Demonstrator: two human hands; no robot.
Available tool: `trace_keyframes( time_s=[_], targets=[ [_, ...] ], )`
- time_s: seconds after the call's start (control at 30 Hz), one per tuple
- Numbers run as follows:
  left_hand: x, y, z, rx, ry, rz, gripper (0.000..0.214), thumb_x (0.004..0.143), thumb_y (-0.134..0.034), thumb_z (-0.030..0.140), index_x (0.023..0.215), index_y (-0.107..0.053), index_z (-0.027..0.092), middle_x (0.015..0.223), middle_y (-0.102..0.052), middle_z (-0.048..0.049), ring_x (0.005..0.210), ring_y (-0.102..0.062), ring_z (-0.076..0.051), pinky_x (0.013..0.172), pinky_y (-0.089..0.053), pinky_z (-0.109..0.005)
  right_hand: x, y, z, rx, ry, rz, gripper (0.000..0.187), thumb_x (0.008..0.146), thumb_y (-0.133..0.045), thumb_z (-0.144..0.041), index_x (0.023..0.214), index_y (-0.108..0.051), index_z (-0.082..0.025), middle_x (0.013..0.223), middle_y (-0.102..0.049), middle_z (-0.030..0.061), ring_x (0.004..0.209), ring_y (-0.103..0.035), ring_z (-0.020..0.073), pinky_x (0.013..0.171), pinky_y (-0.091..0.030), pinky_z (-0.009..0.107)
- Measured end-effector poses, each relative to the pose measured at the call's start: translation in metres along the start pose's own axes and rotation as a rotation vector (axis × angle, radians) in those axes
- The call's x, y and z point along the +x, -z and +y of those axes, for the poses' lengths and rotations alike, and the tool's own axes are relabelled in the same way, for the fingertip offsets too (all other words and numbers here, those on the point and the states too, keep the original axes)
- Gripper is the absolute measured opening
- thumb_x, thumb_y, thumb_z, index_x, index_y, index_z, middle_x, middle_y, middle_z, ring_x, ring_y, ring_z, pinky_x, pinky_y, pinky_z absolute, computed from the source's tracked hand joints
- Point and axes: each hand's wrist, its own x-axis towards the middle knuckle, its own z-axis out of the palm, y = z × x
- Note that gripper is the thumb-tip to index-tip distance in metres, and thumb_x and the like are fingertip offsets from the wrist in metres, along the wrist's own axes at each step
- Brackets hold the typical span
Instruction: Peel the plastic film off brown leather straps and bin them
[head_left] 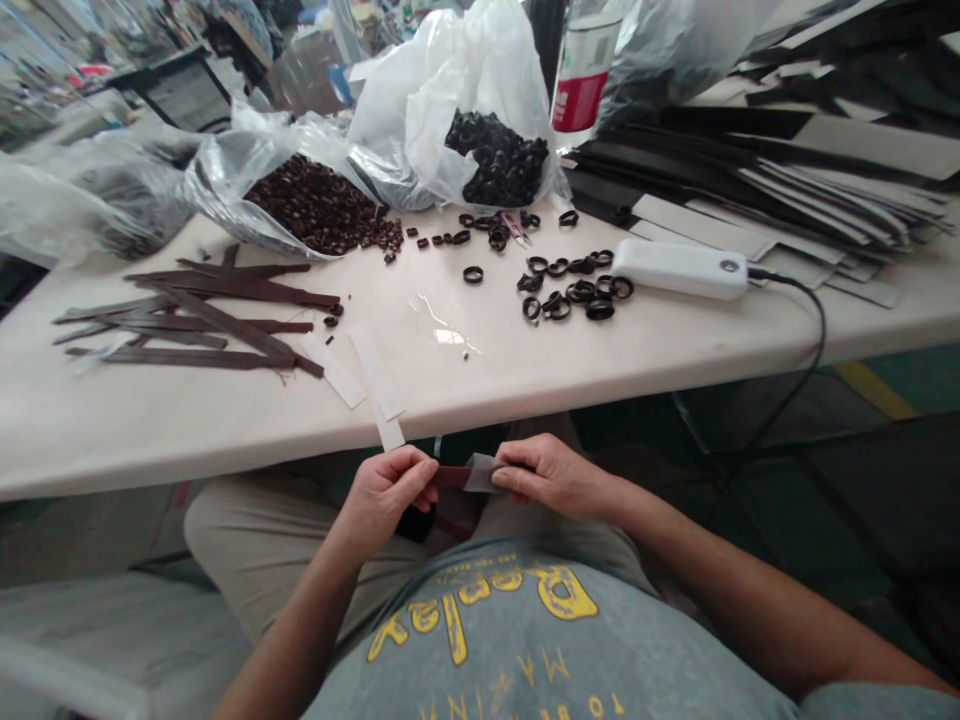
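A short length of brown strap (452,477) stretches between my two hands, just off the table's front edge and above my lap. My left hand (386,498) is closed on its left end, thumb on top. At the other end, my right hand (559,477) pinches a piece of translucent film (478,472) that overlaps the strap; whether the fingers also grip the strap there is hidden. White paper strips (375,375) lie at the table edge just beyond my left hand. A dark piece (415,522) shows below my left hand, its kind unclear.
Brown straps (217,315) lie piled on the table (420,370) at left. Behind are bags of small brown loops (311,205) and black loops (499,160). Loose black rings (577,290), small snips (516,230), a white corded device (679,268) and stacked dark strips (720,170) sit rightward.
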Motion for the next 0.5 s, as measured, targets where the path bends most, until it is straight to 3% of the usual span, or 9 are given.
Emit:
trace_keyframes(
  time_s=[0.13, 0.2, 0.27, 0.33, 0.5],
  targets=[
    [0.004, 0.008, -0.005, -0.027, -0.016, 0.064, 0.032, 0.08, -0.068, 0.042, 0.063, -0.064, 0.015, 0.053, -0.064, -0.0005, 0.047, -0.054, -0.009, 0.049, -0.043, -0.018, -0.006, 0.014, 0.009, -0.073, -0.074, -0.009, 0.028, 0.094, -0.053, -0.036, 0.074, -0.06, -0.017, 0.062, -0.058, -0.0028, 0.056, -0.051, 0.0114, 0.052, -0.035, 0.022],
    [0.006, 0.009, -0.007, -0.047, -0.015, 0.076, 0.032, 0.081, -0.067, 0.042, 0.063, -0.064, 0.015, 0.054, -0.064, -0.0003, 0.047, -0.054, -0.009, 0.049, -0.043, -0.018, -0.008, 0.014, 0.009, -0.166, -0.055, 0.055, 0.022, 0.093, -0.056, -0.034, 0.082, -0.064, -0.017, 0.069, -0.063, -0.0011, 0.062, -0.056, 0.0134, 0.056, -0.038, 0.023],
    [0.008, 0.006, -0.007, -0.072, -0.007, 0.081, 0.032, 0.08, -0.068, 0.042, 0.064, -0.063, 0.016, 0.054, -0.064, 0.0, 0.047, -0.054, -0.009, 0.049, -0.042, -0.018, -0.005, 0.008, 0.005, -0.242, 0.047, 0.169, 0.015, 0.091, -0.062, -0.03, 0.099, -0.066, -0.018, 0.086, -0.069, 0.0017, 0.076, -0.062, 0.0165, 0.067, -0.044, 0.026],
    [0.01, 0.0, -0.006, -0.094, 0.0, 0.074, 0.032, 0.08, -0.068, 0.044, 0.064, -0.063, 0.016, 0.054, -0.063, 0.0005, 0.047, -0.053, -0.009, 0.049, -0.042, -0.018, 0.001, -0.005, -0.002, -0.28, 0.192, 0.275, 0.027, 0.089, -0.067, -0.029, 0.114, -0.063, -0.02, 0.1, -0.07, 0.004, 0.087, -0.064, 0.0183, 0.076, -0.046, 0.027],
    [0.012, -0.016, -0.003, -0.099, -0.01, 0.045, 0.036, 0.08, -0.067, 0.046, 0.063, -0.061, 0.016, 0.05, -0.057, 0.0033, 0.046, -0.049, -0.008, 0.048, -0.039, -0.017, 0.025, -0.034, -0.017, -0.453, 0.43, 0.466, 0.025, 0.097, -0.057, -0.04, 0.101, -0.066, -0.017, 0.083, -0.068, 0.0045, 0.072, -0.064, 0.0174, 0.065, -0.044, 0.026]
  ],
)
